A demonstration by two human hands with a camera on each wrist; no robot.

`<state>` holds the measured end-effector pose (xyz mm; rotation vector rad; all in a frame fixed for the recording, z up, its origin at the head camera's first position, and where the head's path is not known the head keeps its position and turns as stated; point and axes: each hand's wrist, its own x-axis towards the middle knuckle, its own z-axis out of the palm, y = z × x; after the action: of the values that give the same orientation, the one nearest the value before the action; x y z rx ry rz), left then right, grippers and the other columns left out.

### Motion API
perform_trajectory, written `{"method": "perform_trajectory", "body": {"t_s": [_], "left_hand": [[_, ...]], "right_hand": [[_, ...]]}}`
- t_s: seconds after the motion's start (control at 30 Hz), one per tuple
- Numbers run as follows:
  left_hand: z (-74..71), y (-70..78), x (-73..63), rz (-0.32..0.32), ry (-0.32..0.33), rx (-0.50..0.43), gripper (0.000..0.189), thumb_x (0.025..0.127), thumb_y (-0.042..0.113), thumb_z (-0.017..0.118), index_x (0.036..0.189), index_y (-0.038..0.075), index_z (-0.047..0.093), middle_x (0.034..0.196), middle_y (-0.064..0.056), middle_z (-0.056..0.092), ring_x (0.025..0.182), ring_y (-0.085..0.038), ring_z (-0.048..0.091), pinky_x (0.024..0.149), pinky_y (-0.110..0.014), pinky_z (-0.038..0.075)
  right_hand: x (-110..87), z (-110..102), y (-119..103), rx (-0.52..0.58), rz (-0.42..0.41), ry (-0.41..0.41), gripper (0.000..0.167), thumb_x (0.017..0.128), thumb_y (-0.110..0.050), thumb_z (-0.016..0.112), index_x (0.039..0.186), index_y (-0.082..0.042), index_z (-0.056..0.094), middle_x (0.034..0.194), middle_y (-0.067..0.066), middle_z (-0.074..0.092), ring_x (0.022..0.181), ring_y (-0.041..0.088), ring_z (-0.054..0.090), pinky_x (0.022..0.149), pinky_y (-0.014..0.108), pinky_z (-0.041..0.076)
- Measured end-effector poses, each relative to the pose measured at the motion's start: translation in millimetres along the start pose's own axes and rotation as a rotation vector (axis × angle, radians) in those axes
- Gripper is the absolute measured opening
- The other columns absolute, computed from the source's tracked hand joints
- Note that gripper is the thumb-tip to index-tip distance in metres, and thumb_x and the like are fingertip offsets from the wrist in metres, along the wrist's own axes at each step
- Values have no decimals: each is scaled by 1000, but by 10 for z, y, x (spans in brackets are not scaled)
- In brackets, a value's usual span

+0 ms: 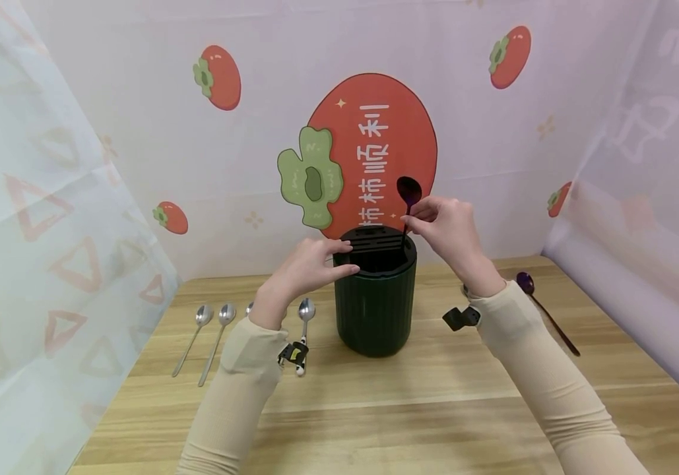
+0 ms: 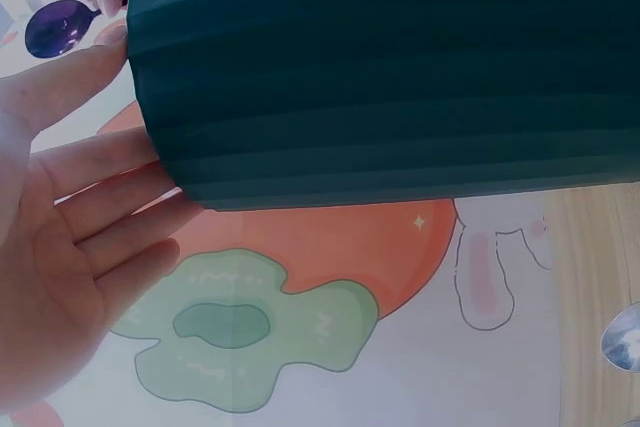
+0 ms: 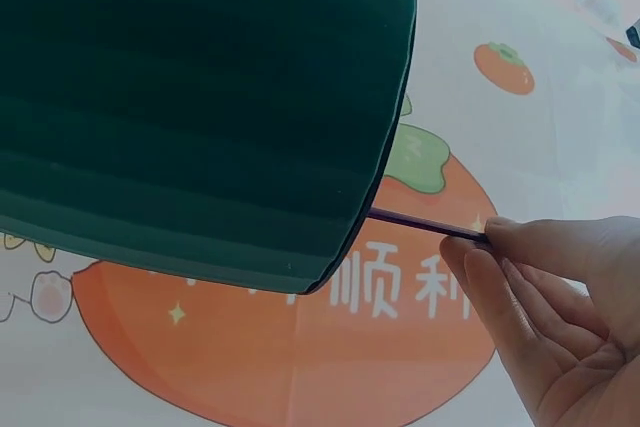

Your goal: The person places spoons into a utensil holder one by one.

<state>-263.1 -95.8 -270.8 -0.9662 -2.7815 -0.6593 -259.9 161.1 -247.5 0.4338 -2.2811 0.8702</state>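
Note:
A dark green ribbed utensil holder (image 1: 375, 316) with a black slotted top stands upright in the middle of the table. My right hand (image 1: 449, 231) pinches a dark purple spoon (image 1: 408, 190) by its handle, bowl upward; the lower handle reaches down through the holder's opening at its right side. In the right wrist view, the thin handle (image 3: 425, 223) runs from the fingertips to behind the holder's rim. My left hand (image 1: 309, 267) touches the left side of the holder's rim with fairly straight fingers, thumb apart, as the left wrist view also shows.
Several silver spoons (image 1: 226, 314) lie left of the holder, one partly behind my left arm. Another has a patterned handle (image 1: 302, 340). On the right lies a second purple spoon (image 1: 525, 284). A printed backdrop (image 1: 256, 152) rises behind the wooden table (image 1: 375, 409).

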Motion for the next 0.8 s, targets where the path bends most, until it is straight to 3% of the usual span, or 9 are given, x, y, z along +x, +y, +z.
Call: {"method": "perform_trajectory", "body": {"t_s": [0.37,0.7,0.8], "left_hand": [[6,0,5,3,4,-5,53,88,43,64,128,8,61,131,-3,60,108,-19,61,98,-37,47],[17,-16,8,9,12,14,53,88,44,63,128,9,61,131,-1,60,86,-14,59,94,-35,49],[16,-16,7,11,12,14,53,88,44,63,128,9,61,131,-1,60,87,-16,60,94,-36,49]], "right_hand": [[-15,5,10,-15,8,-29,16,82,-19,74,87,-4,73,78,11,73,66,19,69,63,37,54],[-20,14,23,-8,30,-68,17,82,-20,74,86,-4,73,77,11,73,66,18,69,63,36,54],[-28,18,20,-2,34,-73,17,82,-20,75,86,-4,73,77,11,73,66,18,69,62,36,54]]}}
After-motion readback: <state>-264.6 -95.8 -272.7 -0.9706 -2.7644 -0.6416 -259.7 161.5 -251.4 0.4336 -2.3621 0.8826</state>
